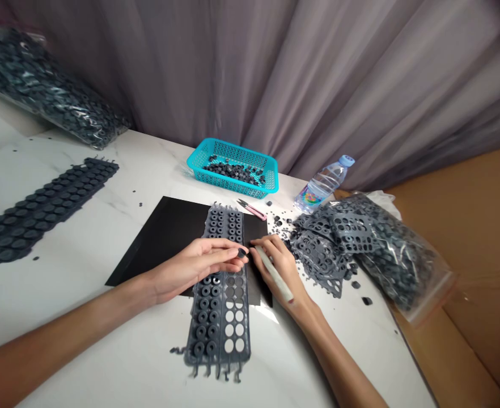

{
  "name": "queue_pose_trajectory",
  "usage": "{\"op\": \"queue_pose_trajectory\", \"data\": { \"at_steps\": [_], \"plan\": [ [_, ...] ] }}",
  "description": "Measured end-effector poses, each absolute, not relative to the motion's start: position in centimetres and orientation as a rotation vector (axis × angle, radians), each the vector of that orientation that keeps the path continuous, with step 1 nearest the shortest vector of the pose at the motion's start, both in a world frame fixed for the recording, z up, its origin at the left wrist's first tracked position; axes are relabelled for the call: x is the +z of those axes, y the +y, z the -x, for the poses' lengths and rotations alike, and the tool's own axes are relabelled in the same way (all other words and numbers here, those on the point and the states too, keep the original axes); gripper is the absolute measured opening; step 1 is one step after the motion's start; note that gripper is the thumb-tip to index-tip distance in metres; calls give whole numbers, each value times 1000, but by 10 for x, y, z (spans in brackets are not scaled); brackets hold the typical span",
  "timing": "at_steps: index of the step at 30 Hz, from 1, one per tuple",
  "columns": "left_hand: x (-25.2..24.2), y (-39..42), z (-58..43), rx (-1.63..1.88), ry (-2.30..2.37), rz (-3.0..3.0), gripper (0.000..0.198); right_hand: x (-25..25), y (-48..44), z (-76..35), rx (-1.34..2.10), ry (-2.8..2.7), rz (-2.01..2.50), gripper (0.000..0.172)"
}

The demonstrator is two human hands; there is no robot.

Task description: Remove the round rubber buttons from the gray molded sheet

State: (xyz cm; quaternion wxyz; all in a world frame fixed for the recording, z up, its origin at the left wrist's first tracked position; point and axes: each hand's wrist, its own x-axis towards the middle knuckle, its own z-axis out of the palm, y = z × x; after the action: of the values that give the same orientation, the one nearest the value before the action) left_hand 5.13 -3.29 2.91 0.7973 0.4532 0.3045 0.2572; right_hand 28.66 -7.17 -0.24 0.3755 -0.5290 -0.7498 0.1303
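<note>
A dark rubber sheet (220, 317) with rows of ring-shaped parts lies lengthwise on the table, partly over a black mat (154, 243). Several round holes show in its right-hand columns near the front. My left hand (199, 263) reaches across the sheet, its fingertips closed on a small black rubber piece (242, 253). Just right of the sheet, my right hand (278, 263) holds a pale-handled tool (273, 273) like a pen. The tool's tip is hidden near the fingers.
Behind the mat stands a turquoise basket (233, 190) of small black pieces, with pink snips (252, 209) nearby. A bottle (324, 184), perforated scraps (322, 249) and a filled bag (403, 260) lie right. Another sheet (48, 209) and bag (50, 88) are left.
</note>
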Motion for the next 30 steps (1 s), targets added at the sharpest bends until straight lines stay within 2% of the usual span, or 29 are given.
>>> {"op": "queue_pose_trajectory", "data": {
  "at_steps": [8, 13, 19, 22, 26, 30],
  "plan": [
    [18, -18, -54, 682, 723, -1186, 36, -6, -71, -285, 380, -1901, 1321, 19],
    [15, 61, -65, 1045, 830, -1853, 29, -14, -68, -283, 381, -1899, 1277, 20],
    [51, 144, -96, 1186, 874, -2129, 18, -19, -65, -284, 385, -1847, 1278, 18],
    [54, 129, -98, 1176, 876, -2230, 21, -17, -65, -285, 373, -1841, 1274, 18],
    [40, 62, -76, 989, 807, -2320, 13, -8, -66, -285, 400, -1794, 1288, 18],
    [22, 2, -51, 675, 804, -2376, 15, 1, -72, -279, 706, -1659, 1378, 14]
  ]
}}
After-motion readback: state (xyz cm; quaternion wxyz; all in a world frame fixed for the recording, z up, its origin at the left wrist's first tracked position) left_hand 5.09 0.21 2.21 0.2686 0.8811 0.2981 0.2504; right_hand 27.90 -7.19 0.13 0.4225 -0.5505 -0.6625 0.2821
